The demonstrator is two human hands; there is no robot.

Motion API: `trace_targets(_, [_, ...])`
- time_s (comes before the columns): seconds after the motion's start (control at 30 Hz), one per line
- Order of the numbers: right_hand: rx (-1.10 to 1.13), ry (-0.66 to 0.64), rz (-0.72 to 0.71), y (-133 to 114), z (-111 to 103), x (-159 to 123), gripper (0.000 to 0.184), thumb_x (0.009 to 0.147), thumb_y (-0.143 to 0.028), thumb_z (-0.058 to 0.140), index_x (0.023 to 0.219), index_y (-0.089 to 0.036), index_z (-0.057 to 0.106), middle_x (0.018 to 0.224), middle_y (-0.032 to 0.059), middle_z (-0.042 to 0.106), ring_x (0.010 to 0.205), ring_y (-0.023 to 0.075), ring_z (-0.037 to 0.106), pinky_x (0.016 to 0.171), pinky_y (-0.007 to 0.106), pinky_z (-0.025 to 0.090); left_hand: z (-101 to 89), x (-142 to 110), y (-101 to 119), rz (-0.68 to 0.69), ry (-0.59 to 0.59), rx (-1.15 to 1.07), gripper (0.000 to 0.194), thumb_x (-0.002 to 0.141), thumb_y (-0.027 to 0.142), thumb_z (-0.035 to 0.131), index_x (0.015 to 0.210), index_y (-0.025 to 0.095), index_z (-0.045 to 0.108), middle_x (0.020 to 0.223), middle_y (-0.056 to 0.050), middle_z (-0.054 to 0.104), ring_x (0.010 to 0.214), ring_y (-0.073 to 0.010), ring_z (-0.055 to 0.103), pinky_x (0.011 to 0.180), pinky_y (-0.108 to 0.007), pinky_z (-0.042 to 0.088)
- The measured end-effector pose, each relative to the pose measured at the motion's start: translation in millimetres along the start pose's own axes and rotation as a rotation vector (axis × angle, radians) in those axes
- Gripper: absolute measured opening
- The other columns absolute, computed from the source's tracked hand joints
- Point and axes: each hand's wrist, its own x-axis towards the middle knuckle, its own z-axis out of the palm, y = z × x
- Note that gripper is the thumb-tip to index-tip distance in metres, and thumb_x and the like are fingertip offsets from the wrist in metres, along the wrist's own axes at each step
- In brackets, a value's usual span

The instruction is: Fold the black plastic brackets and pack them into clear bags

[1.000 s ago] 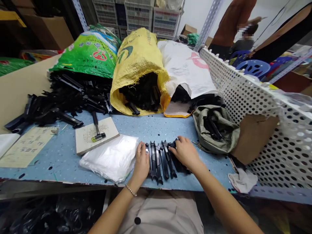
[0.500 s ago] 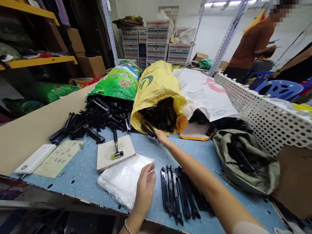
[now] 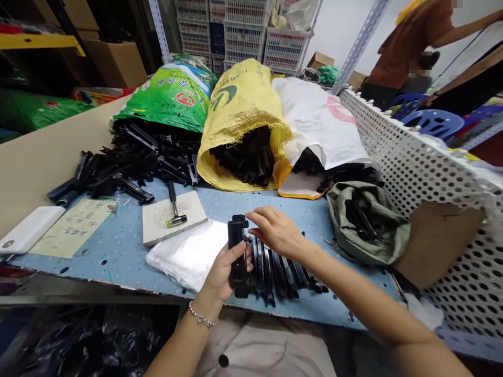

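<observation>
My left hand (image 3: 225, 269) is wrapped round a long black plastic part (image 3: 237, 262), held upright over the front of the table. My right hand (image 3: 278, 231) is just right of the part's top end, fingers apart and reaching toward it; whether a fingertip touches it I cannot tell. Beneath and behind my right hand lies a row of similar black parts (image 3: 280, 275), partly covered by the hands. Left of the held part is a stack of clear plastic bags (image 3: 176, 256). A small hammer (image 3: 173, 201) rests on a pale board (image 3: 151, 225).
Along the back lie a green sack (image 3: 168, 99), a yellow sack (image 3: 243, 104) and a white sack (image 3: 318, 115), black parts spilling out. An olive cloth bag (image 3: 338, 209) sits by the perforated white side wall (image 3: 424, 162). Two people stand beyond at right.
My right hand has drawn back from the yellow sack's mouth to beside my left hand. My left hand, earlier without anything, now holds a black plastic part. The view has tilted down.
</observation>
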Motion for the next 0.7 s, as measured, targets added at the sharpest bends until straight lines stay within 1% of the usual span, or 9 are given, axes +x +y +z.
trace_targets(0.07, [-0.115, -0.067, -0.174, 4, -4, 5, 0.031, 0.1, -0.033, 0.031, 0.114, -0.016, 0.053, 0.099, 0.0116, 0.06, 0.084, 0.0201, 0.052, 0.074, 0.034, 0.043, 2.6, -8, -2, -0.091, -0.035, -0.011, 0.035, 0.07, 0.035, 0.076, 0.09, 0.016, 0.055, 0.062, 0.005, 0.045, 0.048, -0.0048, 0.039, 0.044, -0.017, 0.035])
trace_targets(0.17, [-0.166, -0.116, -0.27, 8, 0, 7, 0.035, 0.101, -0.033, 0.028, 0.104, -0.014, 0.057, 0.086, 0.0093, 0.059, 0.076, 0.0186, 0.05, 0.066, 0.031, 0.039, 6.0, -16, -4, -0.148, -0.035, -0.004, 0.035, 0.071, 0.04, 0.075, 0.085, 0.015, 0.054, 0.06, 0.005, 0.044, 0.045, -0.004, 0.036, 0.041, -0.016, 0.033])
trace_targets(0.23, [-0.151, -0.141, -0.235, 9, 5, 6, 0.04, 0.101, -0.038, 0.027, 0.097, -0.014, 0.058, 0.082, 0.0086, 0.059, 0.074, 0.0179, 0.05, 0.064, 0.029, 0.037, 7.3, -18, -6, -0.136, 0.007, 0.014, 0.035, 0.071, 0.041, 0.074, 0.083, 0.015, 0.054, 0.06, 0.005, 0.045, 0.045, -0.0037, 0.037, 0.04, -0.016, 0.033])
trace_targets(0.3, [-0.105, -0.166, -0.113, 4, 9, 1, 0.044, 0.101, -0.041, 0.024, 0.092, -0.014, 0.058, 0.081, 0.008, 0.059, 0.072, 0.0173, 0.05, 0.062, 0.028, 0.035, 7.1, -18, -6, -0.089, 0.065, 0.023, 0.035, 0.071, 0.042, 0.074, 0.082, 0.015, 0.054, 0.059, 0.006, 0.045, 0.044, -0.0036, 0.038, 0.04, -0.016, 0.035])
trace_targets(0.4, [0.018, -0.198, 0.0, -16, 8, -13, 0.043, 0.101, -0.044, 0.024, 0.093, -0.016, 0.057, 0.083, 0.0068, 0.06, 0.074, 0.0165, 0.052, 0.062, 0.027, 0.035, 4.7, -18, 0, -0.012, 0.139, 0.019, 0.038, 0.068, 0.043, 0.076, 0.084, 0.016, 0.054, 0.058, 0.007, 0.047, 0.044, -0.0039, 0.042, 0.041, -0.015, 0.037])
trace_targets(0.5, [0.067, -0.19, -0.168, -42, 5, -32, 0.041, 0.098, -0.048, 0.031, 0.102, -0.016, 0.056, 0.087, 0.0077, 0.061, 0.076, 0.0173, 0.052, 0.066, 0.029, 0.038, 3.7, -18, 7, -0.017, 0.158, -0.005, 0.039, 0.067, 0.043, 0.077, 0.084, 0.015, 0.055, 0.059, 0.006, 0.049, 0.045, -0.004, 0.045, 0.041, -0.015, 0.038])
trace_targets(0.6, [-0.02, -0.161, -0.32, -60, 9, -51, 0.034, 0.1, -0.037, 0.031, 0.1, -0.015, 0.057, 0.082, 0.0077, 0.06, 0.073, 0.0181, 0.049, 0.065, 0.031, 0.037, 6.2, -19, 5, -0.109, 0.115, -0.028, 0.036, 0.069, 0.043, 0.074, 0.082, 0.015, 0.056, 0.059, 0.006, 0.049, 0.043, -0.0041, 0.044, 0.038, -0.015, 0.036])
trace_targets(0.67, [-0.015, -0.16, -0.299, -65, 17, -61, 0.033, 0.101, -0.033, 0.03, 0.095, -0.015, 0.057, 0.079, 0.007, 0.058, 0.071, 0.0179, 0.048, 0.064, 0.031, 0.037, 6.6, -21, -4, -0.118, 0.121, -0.026, 0.037, 0.071, 0.045, 0.073, 0.083, 0.015, 0.056, 0.059, 0.006, 0.049, 0.041, -0.0044, 0.043, 0.037, -0.016, 0.036])
trace_targets(0.7, [0.017, -0.161, -0.264, -67, 21, -66, 0.034, 0.1, -0.034, 0.03, 0.093, -0.015, 0.057, 0.079, 0.0069, 0.057, 0.071, 0.0177, 0.047, 0.063, 0.031, 0.038, 5.2, -22, -9, -0.075, 0.152, -0.016, 0.037, 0.071, 0.046, 0.073, 0.085, 0.015, 0.057, 0.06, 0.006, 0.051, 0.042, -0.0046, 0.044, 0.037, -0.016, 0.037])
